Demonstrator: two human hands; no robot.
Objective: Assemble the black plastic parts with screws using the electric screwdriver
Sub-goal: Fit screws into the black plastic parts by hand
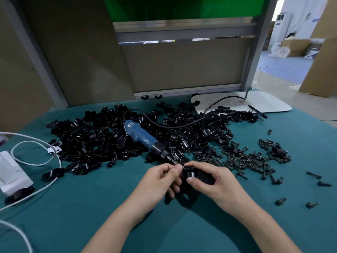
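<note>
My right hand grips a black plastic part just above the teal table. My left hand pinches something small and dark against the left side of that part; I cannot tell what it is. The blue electric screwdriver lies untouched on a big heap of black plastic parts, its black tip pointing down at my fingers. A scatter of black screws lies to the right of my hands.
A black cable runs from the screwdriver over the heap to a white board at the back right. A white box with white cords sits at the left edge. A few loose screws lie far right.
</note>
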